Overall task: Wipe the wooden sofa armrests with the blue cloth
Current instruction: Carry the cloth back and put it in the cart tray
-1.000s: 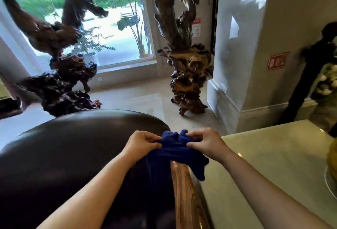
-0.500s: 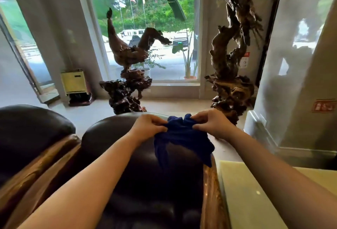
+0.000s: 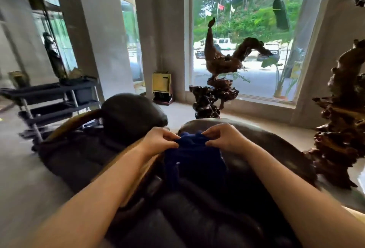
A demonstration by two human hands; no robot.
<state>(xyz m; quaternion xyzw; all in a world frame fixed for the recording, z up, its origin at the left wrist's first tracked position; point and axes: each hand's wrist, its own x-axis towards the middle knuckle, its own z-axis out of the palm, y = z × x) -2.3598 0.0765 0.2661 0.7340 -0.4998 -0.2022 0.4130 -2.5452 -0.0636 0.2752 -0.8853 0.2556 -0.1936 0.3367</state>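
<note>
Both hands pinch the bunched top edge of the cloth (image 3: pixel 194 159), left hand (image 3: pixel 160 140) at nine o'clock of it, right hand (image 3: pixel 222 138) at three. It hangs limp over the dark sofa (image 3: pixel 256 149), clear of the wooden armrest (image 3: pixel 79 123) at ten o'clock. It looks soft and light, best gripped wadded in one palm. No containers in play.

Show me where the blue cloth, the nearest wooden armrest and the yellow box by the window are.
blue cloth (image 3: pixel 194 161): head view, hanging middle fold.
wooden armrest (image 3: pixel 152 161): head view, strip beside the left wrist.
yellow box (image 3: pixel 161 81): head view, front face.
</note>
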